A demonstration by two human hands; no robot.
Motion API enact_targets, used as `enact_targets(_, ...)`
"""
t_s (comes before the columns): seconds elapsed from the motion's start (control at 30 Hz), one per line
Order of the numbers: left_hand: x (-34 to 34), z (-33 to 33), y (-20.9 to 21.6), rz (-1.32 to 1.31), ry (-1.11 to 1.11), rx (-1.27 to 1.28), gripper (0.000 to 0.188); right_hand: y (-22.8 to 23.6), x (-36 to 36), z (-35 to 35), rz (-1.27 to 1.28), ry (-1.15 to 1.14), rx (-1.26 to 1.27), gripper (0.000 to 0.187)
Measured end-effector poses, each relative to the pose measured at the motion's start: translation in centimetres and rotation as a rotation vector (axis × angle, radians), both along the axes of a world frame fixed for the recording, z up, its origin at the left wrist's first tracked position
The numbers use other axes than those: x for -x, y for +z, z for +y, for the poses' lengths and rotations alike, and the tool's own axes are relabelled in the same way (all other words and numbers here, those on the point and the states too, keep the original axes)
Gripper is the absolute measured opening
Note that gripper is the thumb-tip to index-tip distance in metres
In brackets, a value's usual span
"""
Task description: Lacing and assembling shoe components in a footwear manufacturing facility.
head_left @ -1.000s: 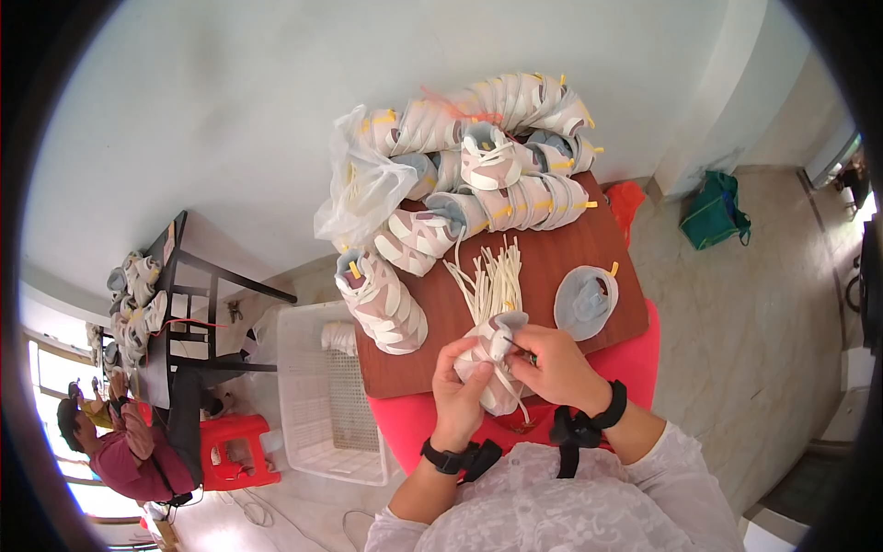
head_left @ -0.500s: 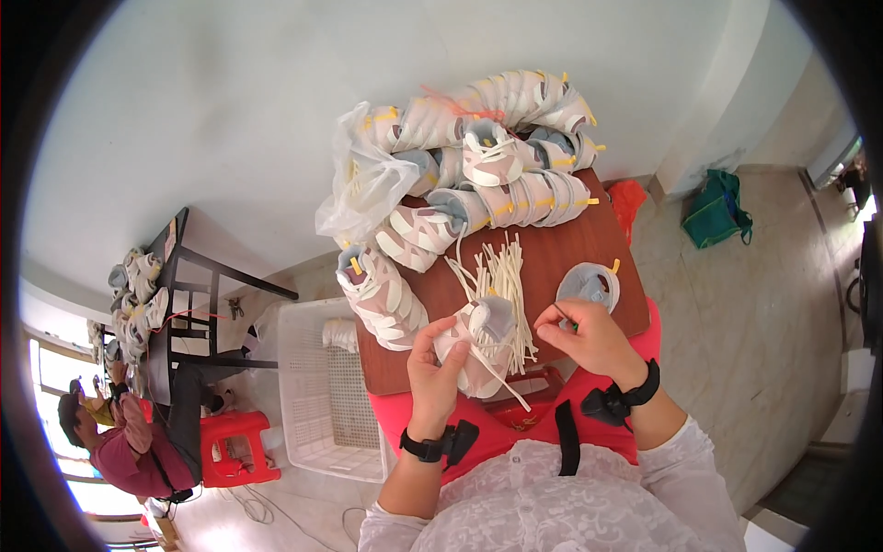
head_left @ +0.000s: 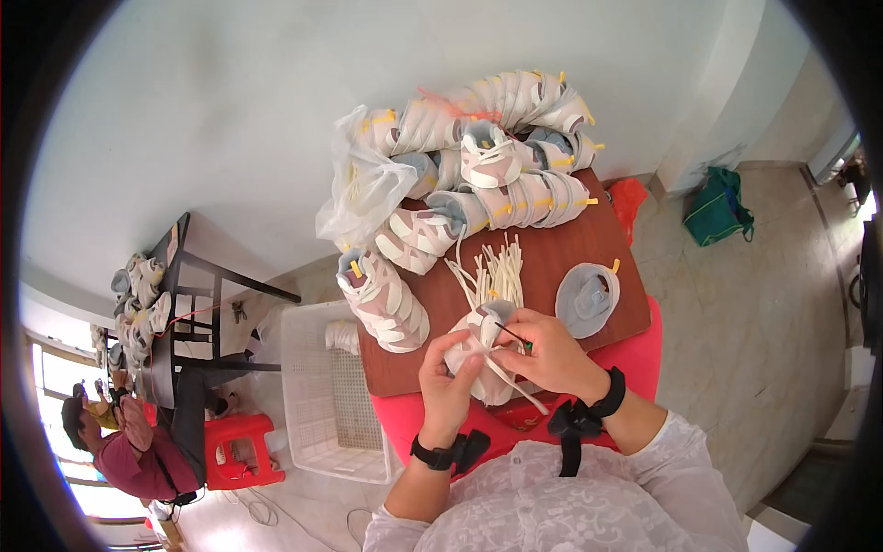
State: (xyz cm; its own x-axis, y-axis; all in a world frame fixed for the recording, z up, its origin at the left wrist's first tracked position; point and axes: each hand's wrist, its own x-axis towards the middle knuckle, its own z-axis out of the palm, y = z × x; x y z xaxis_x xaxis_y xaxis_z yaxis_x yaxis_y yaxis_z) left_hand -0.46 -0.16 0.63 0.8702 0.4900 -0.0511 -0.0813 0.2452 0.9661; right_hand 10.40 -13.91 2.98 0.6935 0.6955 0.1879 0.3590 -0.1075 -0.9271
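My left hand (head_left: 448,379) grips a pale pink and white shoe upper (head_left: 493,390) by its side, near the table's front edge. Held in my right hand (head_left: 550,357) is a thin dark hooked-looking tool (head_left: 513,337) with a bit of green at the grip; its tip lies over the upper's opening. The fingers of both hands almost meet at the eyelets, and a cream lace (head_left: 517,386) trails from there toward my lap. Just beyond the upper lies a bundle of cream laces (head_left: 497,271). Right of it stands another upper (head_left: 589,300), its grey lining showing.
Nested rows of uppers (head_left: 524,201) fill the far side of the brown table (head_left: 602,248), with a clear plastic bag (head_left: 363,189) beside them. A white crate (head_left: 299,396) stands left on the floor. Farther left, a person (head_left: 138,460) sits by a black table (head_left: 166,350).
My right hand has moved left with the tool, from beside the upper to its eyelets. The left hand still holds the upper, now slightly lower and to the right.
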Motion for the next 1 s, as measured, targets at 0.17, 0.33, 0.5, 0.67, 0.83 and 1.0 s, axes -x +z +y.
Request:
enact_targets(0.17, 0.2, -0.7, -1.2, -0.039, 0.017, -0.007, 0.033, 0.1, 0.4, 0.1, -0.051, -0.020, 0.080, 0.013)
enact_targets(0.33, 0.4, -1.0, -1.1, -0.046, 0.035, 0.074, 0.032, -0.3, 1.0, 0.3, -0.030, -0.017, 0.096, 0.016)
enact_targets(0.5, 0.3, -1.7, -0.8, -0.048, 0.048, 0.201, 0.030, -0.5, 1.1, 0.6, -0.090, -0.048, 0.073, 0.023)
enact_targets(0.67, 0.4, -1.4, -0.8, -0.027, 0.086, 0.126, 0.030, -0.3, 1.5, 0.9, -0.041, -0.105, -0.033, 0.019)
enact_targets(0.83, 0.1, -0.3, 0.3, 0.029, 0.046, -0.035, 0.034, -0.1, 0.3, -0.8, 0.233, 0.079, 0.058, 0.016)
enact_targets(1.0, -0.1, 0.2, 0.0, 0.037, 0.093, -0.133, 0.033, -0.2, -0.6, -1.8, 0.256, 0.030, 0.006, 0.020)
